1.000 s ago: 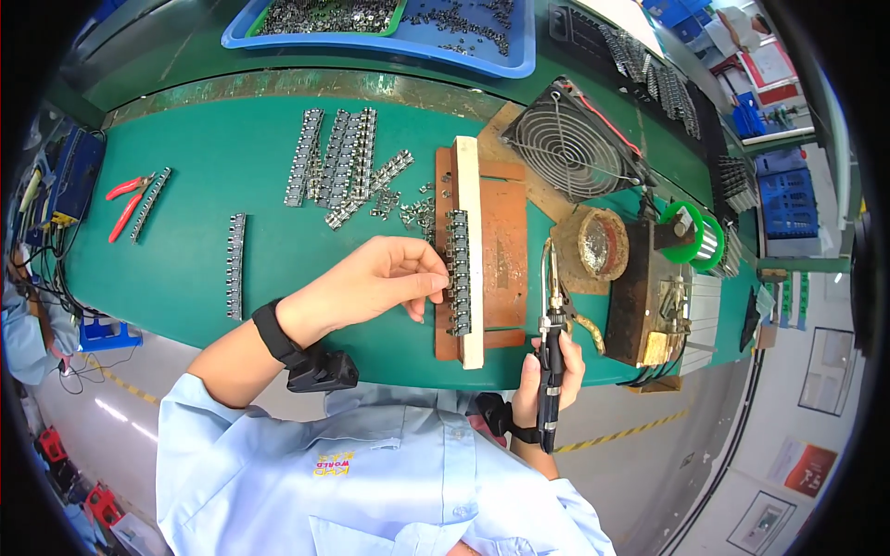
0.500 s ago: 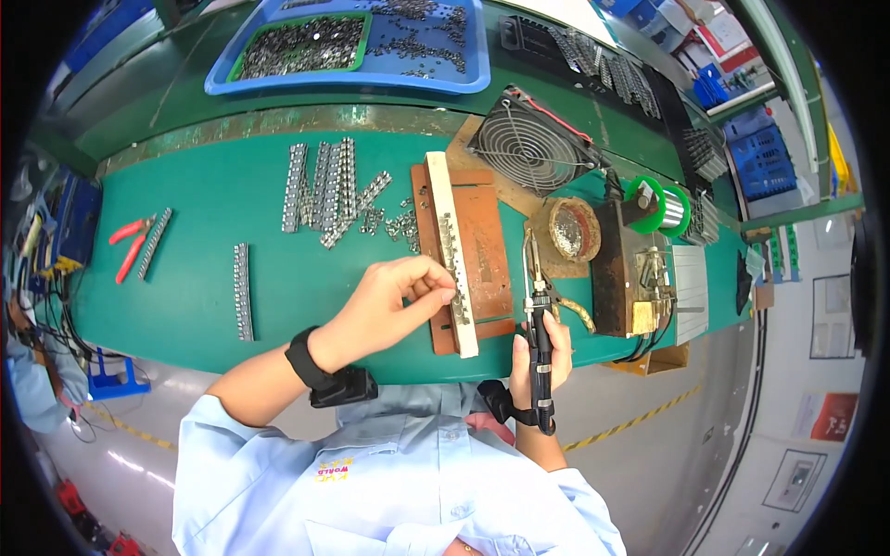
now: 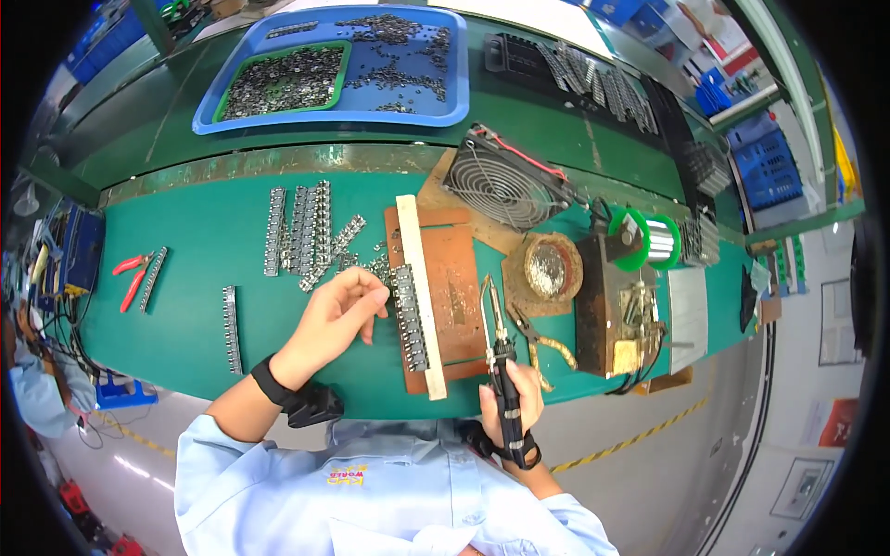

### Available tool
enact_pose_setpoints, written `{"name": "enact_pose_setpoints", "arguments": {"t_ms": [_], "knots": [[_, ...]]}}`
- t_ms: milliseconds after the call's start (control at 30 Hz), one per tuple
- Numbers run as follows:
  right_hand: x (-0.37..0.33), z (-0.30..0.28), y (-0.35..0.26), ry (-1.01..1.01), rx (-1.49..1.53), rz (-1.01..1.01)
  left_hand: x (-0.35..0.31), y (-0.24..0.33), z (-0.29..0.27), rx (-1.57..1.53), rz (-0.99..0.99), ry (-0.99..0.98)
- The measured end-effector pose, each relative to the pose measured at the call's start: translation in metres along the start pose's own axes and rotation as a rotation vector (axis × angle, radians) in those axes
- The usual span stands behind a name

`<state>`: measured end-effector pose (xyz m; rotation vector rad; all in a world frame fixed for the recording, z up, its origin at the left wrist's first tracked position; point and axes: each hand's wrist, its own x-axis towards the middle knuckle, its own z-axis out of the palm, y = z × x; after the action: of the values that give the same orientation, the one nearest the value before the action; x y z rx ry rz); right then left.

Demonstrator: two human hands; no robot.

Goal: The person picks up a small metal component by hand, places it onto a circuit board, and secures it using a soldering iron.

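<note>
My right hand is wrapped round a black soldering iron, whose thin metal tip points away from me, right of the brown fixture plate. A pale wooden bar lies along that plate. Against the bar's left side runs a strip of small dark metal parts. My left hand hovers just left of this strip, fingers curled and thumb close to the forefinger. Whatever the fingertips may hold is too small to make out. Loose small parts lie beyond that hand, next to several part strips.
Red-handled pliers and single strips lie at left. A black fan, a round pot, yellow-handled pliers and a solder spool on a metal box stand at right. A blue tray of parts sits at the back.
My left hand has moved off the bar to the left, uncovering the strip of parts. My right hand still holds the soldering iron. The whole view has shifted, showing the bench lower.
</note>
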<state>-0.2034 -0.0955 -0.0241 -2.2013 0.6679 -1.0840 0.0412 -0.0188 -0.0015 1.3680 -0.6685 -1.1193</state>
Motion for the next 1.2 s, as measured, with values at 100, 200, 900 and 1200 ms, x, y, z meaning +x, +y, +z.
{"name": "enact_pose_setpoints", "arguments": {"t_ms": [100, 200, 900, 1200], "knots": [[0.002, -0.001, 0.007, -0.038, 0.063, -0.017, 0.003, 0.003, -0.003, 0.059, -0.065, -0.026], [0.001, 0.000, 0.009, -0.072, 0.114, -0.026, 0.005, 0.003, -0.006, -0.047, -0.161, -0.174], [-0.014, 0.008, 0.004, 0.046, -0.148, 0.006, -0.059, 0.036, -0.033, -0.164, 0.265, 0.078], [-0.014, 0.004, 0.012, 0.022, 0.057, 0.005, -0.135, 0.034, -0.124, 0.161, -0.115, 0.554]]}}
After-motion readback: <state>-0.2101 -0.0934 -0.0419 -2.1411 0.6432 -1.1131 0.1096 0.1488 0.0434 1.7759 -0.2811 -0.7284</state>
